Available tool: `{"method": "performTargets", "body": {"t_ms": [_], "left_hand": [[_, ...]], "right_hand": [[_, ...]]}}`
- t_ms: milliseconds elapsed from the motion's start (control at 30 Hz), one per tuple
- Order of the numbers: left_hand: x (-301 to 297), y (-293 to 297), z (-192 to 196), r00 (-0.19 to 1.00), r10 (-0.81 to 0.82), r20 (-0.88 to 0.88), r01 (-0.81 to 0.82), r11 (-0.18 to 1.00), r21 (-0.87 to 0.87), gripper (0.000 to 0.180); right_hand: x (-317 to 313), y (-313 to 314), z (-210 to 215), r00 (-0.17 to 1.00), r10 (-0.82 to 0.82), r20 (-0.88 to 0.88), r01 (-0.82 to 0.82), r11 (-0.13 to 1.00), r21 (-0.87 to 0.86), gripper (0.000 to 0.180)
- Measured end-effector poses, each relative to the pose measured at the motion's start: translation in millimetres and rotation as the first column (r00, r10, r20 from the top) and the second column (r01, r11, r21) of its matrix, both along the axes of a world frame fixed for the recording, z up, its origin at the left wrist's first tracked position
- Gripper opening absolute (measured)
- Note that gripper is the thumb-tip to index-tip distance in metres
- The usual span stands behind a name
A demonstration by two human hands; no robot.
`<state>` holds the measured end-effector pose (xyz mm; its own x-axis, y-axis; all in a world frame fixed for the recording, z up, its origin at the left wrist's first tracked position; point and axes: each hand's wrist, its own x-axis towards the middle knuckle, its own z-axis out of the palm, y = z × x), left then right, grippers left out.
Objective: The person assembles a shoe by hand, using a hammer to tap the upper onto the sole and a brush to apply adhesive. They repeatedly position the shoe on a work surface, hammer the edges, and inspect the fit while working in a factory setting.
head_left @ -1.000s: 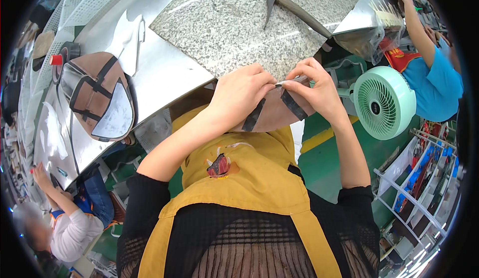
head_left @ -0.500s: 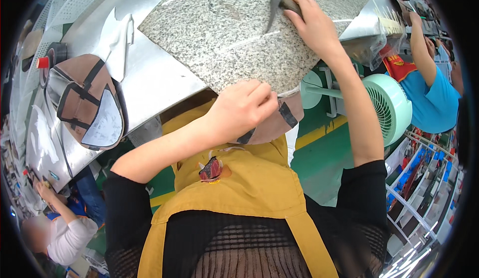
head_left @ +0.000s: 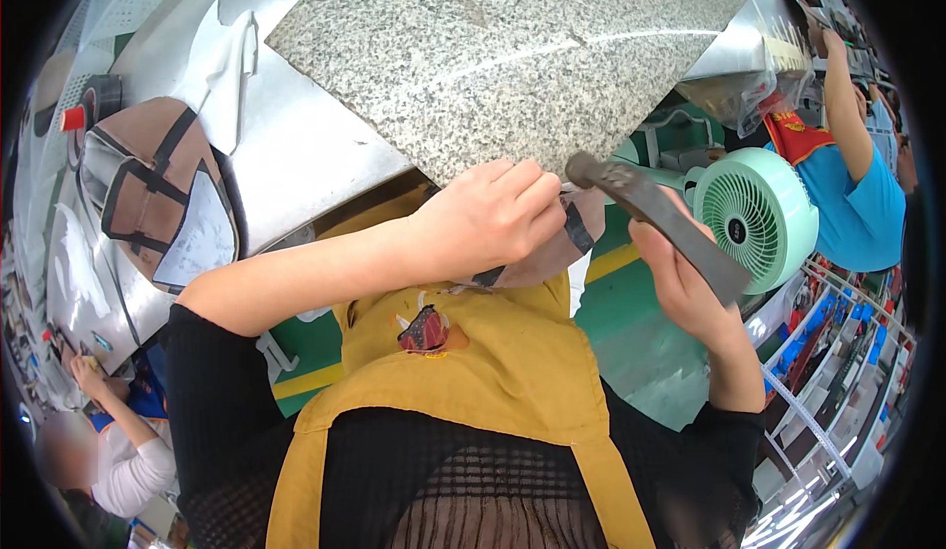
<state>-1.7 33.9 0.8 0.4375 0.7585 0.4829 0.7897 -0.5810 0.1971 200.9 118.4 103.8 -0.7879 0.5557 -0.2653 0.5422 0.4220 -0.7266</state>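
Observation:
My right hand (head_left: 680, 288) grips a dark metal hammer (head_left: 670, 219), raised just right of the near corner of a speckled stone slab (head_left: 493, 66). The hammer's rounded face points toward my left hand; my palm mostly hides the handle. At that corner my left hand (head_left: 493, 216) is closed, its fingers pinching the edge of a brown fabric piece (head_left: 540, 258) with black strips. This piece hangs over my yellow apron (head_left: 473, 372), and its upper edge is hidden behind my fingers.
Another brown piece with black straps (head_left: 148, 189) lies left on the metal table (head_left: 296, 170), beside a white cloth (head_left: 222, 76) and a black tape roll (head_left: 101, 101). A green fan (head_left: 764, 219) stands at right. Co-workers sit at both sides.
My right hand has picked the hammer up off the slab and brought it near, beside my left hand. My left hand stays at the slab's corner, shifted slightly right.

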Motion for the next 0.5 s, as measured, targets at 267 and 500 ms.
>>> {"method": "performTargets", "body": {"t_ms": [267, 500], "left_hand": [[-7.8, -1.0, 2.6, 0.959, 0.148, 0.240, -0.054, 0.932, -0.359, 0.012], [-8.2, -7.7, -1.1, 0.991, 0.015, 0.130, 0.001, 0.993, -0.121, 0.027]], "right_hand": [[1.0, -10.7, -23.5, 0.998, 0.059, 0.028, -0.062, 0.991, 0.119, 0.030], [3.4, -4.5, -8.6, 0.999, 0.046, -0.018, -0.046, 0.999, 0.022, 0.046]]}}
